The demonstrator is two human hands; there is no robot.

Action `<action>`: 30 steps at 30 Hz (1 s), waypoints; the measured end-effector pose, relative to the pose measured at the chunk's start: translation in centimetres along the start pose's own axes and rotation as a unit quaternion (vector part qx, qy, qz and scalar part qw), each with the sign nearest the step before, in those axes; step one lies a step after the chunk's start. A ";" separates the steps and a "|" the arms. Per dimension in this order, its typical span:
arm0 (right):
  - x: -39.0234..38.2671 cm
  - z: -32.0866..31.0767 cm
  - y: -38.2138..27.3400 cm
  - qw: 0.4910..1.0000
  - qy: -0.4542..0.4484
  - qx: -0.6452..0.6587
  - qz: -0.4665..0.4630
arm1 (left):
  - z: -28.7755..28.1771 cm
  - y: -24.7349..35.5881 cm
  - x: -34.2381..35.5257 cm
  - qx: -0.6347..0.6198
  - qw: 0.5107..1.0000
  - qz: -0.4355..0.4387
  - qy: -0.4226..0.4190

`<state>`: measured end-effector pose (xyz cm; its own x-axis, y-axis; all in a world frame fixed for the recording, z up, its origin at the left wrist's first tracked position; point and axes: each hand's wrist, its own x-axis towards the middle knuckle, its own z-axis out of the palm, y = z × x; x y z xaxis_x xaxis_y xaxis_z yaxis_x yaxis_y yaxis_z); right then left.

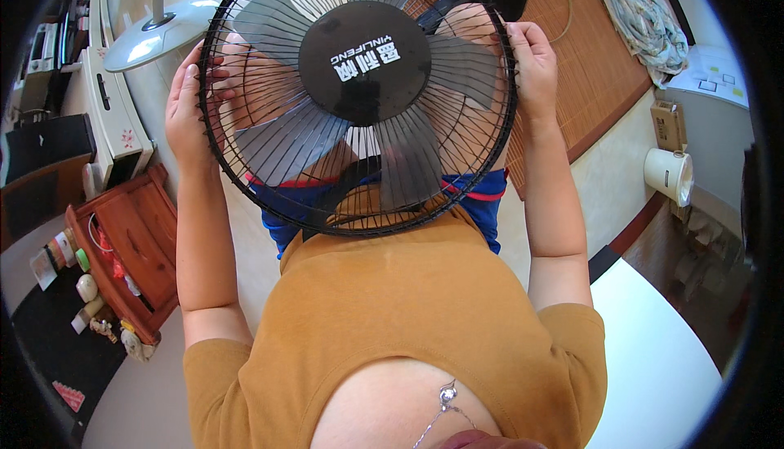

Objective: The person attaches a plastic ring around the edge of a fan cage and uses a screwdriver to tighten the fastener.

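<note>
A black electric fan [359, 28] with a round wire guard, grey see-through blades and a dark centre disc fills the upper middle, resting against my lap and front. My left hand [189, 94] grips the guard's left rim, its thumb outside and its fingers partly behind the wires. On the opposite rim, my right hand [535, 69] is closed round the edge with bent fingers. The fan's back is mostly hidden behind the guard and blades.
To the left are a white round lamp base [159, 37], a white drawer front [118, 114] and a reddish wooden drawer [135, 245]. A brown woven mat [608, 73] with crumpled cloth [645, 28] lies to the right. Beyond it stands a white bin [665, 175].
</note>
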<state>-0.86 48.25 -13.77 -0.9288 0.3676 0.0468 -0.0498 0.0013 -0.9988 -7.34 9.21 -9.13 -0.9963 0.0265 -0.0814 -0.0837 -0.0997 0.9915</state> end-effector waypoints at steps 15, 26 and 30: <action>-0.1 0.8 1.3 0.989 0.114 -0.051 -0.079 | 0.2 -0.2 -0.3 0.018 0.998 0.041 0.035; 1.1 1.2 0.7 1.000 0.009 0.001 -0.009 | -0.3 -0.4 0.7 -0.020 0.999 0.043 -0.015; 1.4 1.3 0.5 1.000 0.007 -0.012 -0.004 | -2.7 -1.1 1.6 0.003 0.997 0.048 -0.052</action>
<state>-2.61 47.57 -14.17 -0.9232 0.3805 0.0547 -0.0484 0.0260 -0.9985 -8.91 6.67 -10.65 -0.9924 0.1202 0.0248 0.0127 -0.1001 0.9949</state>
